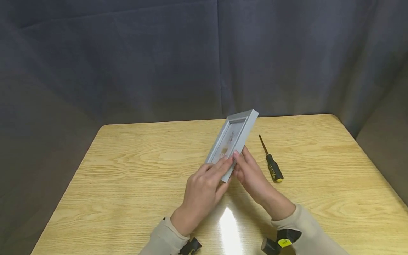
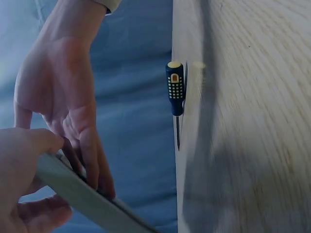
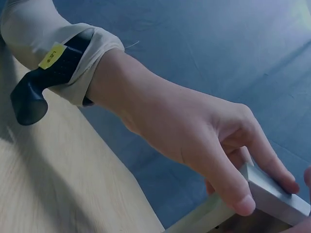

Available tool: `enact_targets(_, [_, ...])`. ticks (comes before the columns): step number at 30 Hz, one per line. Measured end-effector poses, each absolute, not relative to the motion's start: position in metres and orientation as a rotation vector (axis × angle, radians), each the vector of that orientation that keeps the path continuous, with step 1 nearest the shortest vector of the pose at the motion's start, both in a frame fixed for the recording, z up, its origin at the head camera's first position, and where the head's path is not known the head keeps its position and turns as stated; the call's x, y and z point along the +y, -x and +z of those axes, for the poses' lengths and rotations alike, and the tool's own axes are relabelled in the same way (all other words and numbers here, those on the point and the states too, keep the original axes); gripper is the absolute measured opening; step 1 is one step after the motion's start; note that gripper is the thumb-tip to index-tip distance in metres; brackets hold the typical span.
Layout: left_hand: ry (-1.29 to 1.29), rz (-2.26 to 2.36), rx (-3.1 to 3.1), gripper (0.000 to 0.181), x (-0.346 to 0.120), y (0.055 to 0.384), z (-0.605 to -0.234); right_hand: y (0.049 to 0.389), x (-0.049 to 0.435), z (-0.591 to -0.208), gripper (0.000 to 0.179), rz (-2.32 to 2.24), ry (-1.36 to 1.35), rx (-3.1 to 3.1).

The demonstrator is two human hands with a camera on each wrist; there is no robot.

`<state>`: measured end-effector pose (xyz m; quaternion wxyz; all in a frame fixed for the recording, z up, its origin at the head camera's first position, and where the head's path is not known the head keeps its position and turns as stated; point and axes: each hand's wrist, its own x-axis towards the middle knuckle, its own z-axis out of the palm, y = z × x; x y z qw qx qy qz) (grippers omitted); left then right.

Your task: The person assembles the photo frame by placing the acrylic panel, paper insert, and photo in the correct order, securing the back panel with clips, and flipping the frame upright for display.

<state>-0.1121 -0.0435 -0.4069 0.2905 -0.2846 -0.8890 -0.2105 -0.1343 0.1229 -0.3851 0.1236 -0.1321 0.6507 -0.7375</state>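
A grey picture frame (image 1: 244, 134) is held up over the table, steeply tilted, with a pale printed picture (image 1: 232, 139) inside its border. My left hand (image 1: 201, 187) grips its lower end, fingers laid across the front and thumb below. In the right wrist view, the left thumb (image 3: 240, 199) lies along one side of the frame's corner. From the right side, my right hand (image 1: 255, 179) holds the frame's edge, thumb on the side and other fingers partly hidden behind. In the left wrist view, right-hand fingers (image 2: 90, 155) lie along the frame's rim (image 2: 80, 191).
A screwdriver (image 1: 275, 169) with a black and yellow handle lies on the wooden table (image 1: 134, 170), just right of the right hand. Dark grey curtain (image 1: 159, 63) hangs behind the table's far edge. Black devices (image 1: 288, 236) are strapped at the sleeves.
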Motion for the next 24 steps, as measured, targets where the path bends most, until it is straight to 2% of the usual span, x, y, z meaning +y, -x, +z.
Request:
enact_targets(10, [0.856, -0.473, -2.367, 0.054, -0.038, 0.107, -0.406, 0.133, 0.123, -0.385, 0.052, -2.310, 0.209, 1.802])
enact_targets(17, [0.942, -0.712, -2.385, 0.054, -0.043, 0.109, -0.405, 0.136, 0.128, -0.382, 0.052, -2.324, 0.111, 1.797])
enact_targets(24, [0.684, -1.022, -2.230, 0.041, -0.059, 0.119, -0.394, 0.137, 0.133, -0.378, 0.059, -2.347, 0.064, 1.738])
